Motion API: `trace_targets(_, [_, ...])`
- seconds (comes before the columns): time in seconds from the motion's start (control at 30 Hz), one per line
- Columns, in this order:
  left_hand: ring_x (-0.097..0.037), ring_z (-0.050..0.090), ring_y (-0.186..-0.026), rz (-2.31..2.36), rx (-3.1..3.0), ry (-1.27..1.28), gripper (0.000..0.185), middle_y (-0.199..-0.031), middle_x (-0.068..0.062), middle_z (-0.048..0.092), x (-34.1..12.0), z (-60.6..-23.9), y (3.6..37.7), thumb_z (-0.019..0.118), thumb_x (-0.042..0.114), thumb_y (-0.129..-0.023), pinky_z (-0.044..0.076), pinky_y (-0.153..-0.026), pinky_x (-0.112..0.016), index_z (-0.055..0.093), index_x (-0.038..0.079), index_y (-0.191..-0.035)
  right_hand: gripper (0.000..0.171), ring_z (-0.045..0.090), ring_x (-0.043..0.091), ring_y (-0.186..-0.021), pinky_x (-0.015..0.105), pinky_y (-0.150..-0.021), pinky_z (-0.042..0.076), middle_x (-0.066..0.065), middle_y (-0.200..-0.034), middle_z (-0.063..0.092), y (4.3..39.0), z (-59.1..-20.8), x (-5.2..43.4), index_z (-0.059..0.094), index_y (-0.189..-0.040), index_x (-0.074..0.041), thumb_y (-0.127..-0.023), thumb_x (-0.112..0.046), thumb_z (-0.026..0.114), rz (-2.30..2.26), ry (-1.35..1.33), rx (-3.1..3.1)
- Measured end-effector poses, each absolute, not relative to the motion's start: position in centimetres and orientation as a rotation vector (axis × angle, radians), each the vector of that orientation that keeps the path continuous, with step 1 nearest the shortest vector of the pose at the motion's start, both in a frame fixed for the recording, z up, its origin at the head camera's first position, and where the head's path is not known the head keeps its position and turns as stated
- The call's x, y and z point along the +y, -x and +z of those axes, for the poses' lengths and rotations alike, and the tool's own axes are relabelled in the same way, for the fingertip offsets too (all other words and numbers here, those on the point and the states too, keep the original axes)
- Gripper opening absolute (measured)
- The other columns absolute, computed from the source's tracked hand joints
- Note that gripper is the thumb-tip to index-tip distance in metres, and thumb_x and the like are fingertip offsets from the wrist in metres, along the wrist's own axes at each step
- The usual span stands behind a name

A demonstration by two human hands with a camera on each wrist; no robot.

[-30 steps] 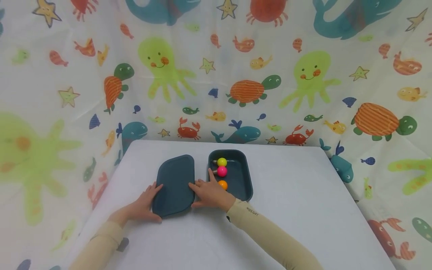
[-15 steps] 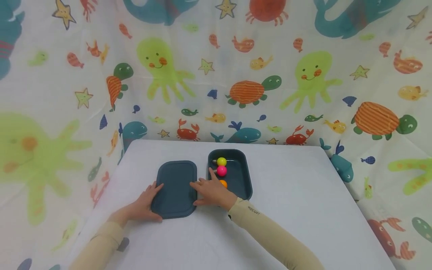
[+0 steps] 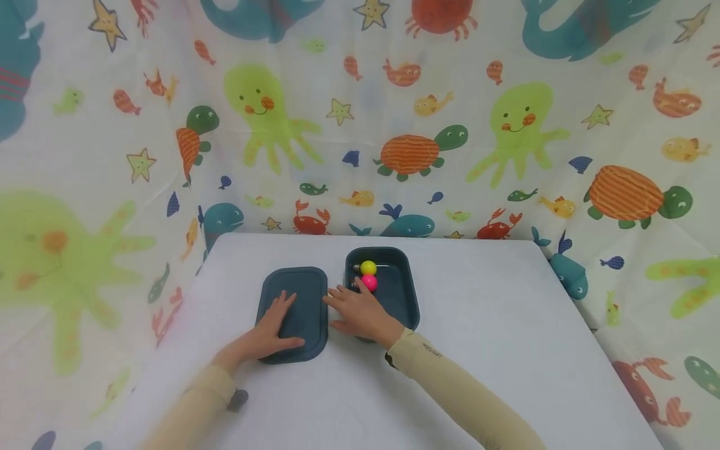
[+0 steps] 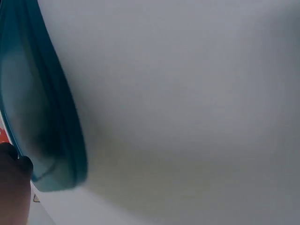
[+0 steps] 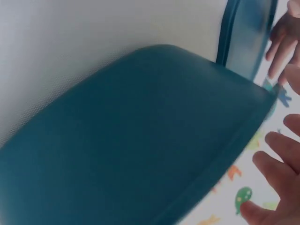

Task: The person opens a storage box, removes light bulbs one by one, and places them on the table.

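Observation:
A dark teal lid (image 3: 310, 300) lies flat on the table in the head view. My left hand (image 3: 265, 334) is over its left half, fingers spread and straight. Right beside it stands an open box (image 3: 415, 300) of the same colour. My right hand (image 3: 362, 314) hovers at the box's left wall, with its fingers loosely extended and nothing between them. Inside the box, a yellow toy light bulb (image 3: 368, 268) and a pink one (image 3: 369, 283) show beyond the right hand. The right wrist view shows the box's outer side (image 5: 136, 136) close by, and the right fingers (image 5: 274, 173) apart from it.
Under everything is a white table (image 3: 484, 350). A curtain (image 3: 337, 81) printed with sea animals hangs behind it and along both sides. White tabletop lies to the right of the box and in front of both hands.
The lid has turned straight beside the box. My left hand has moved from the lid's left edge to over its surface. My right hand has shifted slightly off the lid's right edge, hiding the orange bulb.

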State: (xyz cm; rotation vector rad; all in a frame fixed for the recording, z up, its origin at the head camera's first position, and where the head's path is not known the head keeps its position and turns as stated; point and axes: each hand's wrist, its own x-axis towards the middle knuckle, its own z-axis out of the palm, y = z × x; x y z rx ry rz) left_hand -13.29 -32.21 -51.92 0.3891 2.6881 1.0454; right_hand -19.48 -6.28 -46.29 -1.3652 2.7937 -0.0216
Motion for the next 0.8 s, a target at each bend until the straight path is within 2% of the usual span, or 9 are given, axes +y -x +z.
trace_targets(0.23, [-0.045, -0.005, -0.146, 1.093, 2.606, -0.411, 0.105, -0.162, -0.020, -0.009, -27.7, -51.3, 15.6, 0.074, 0.043, -0.085, 0.007, -0.110, -0.069, 0.004, 0.013, -0.158, 0.060, 0.043, 0.020, -0.137, 0.056, -0.113, 0.026, 0.004, -0.146, 0.049, 20.2, -45.9, -3.7, 0.052, -0.142, -0.016, -0.090, -0.038, 0.070, -0.222, 1.334, 2.853])
trace_targets(0.37, [-0.041, -0.005, -0.147, 1.098, 2.565, -0.446, 0.105, -0.162, -0.016, -0.011, -25.4, -51.0, 16.8, 0.074, 0.045, -0.084, 0.008, -0.111, -0.067, 0.004, 0.016, -0.158, 0.059, 0.045, 0.018, -0.135, 0.057, -0.113, 0.023, 0.002, -0.146, 0.050, 20.7, -45.5, -1.5, 0.053, -0.142, -0.017, -0.090, -0.039, 0.070, -0.213, 1.227, 2.902])
trace_targets(0.53, [-0.037, -0.002, -0.149, 1.108, 2.521, -0.471, 0.109, -0.163, -0.012, -0.011, -23.7, -51.2, 18.2, 0.075, 0.051, -0.081, 0.010, -0.112, -0.065, 0.004, 0.020, -0.158, 0.057, 0.045, 0.025, -0.135, 0.062, -0.111, 0.025, 0.006, -0.145, 0.050, 20.9, -44.9, 1.4, 0.053, -0.141, -0.014, -0.090, -0.033, 0.071, -0.301, 1.093, 2.914])
trace_targets(0.8, [-0.039, 0.006, -0.148, 1.178, 2.413, -0.460, 0.111, -0.163, -0.014, -0.008, -21.9, -50.9, 19.3, 0.078, 0.049, -0.079, 0.016, -0.112, -0.064, 0.006, 0.021, -0.158, 0.057, 0.043, 0.029, -0.136, 0.061, -0.113, 0.020, 0.009, -0.146, 0.049, 20.5, -44.2, 5.2, 0.053, -0.140, -0.010, -0.089, -0.028, 0.073, -0.533, 0.990, 2.900])
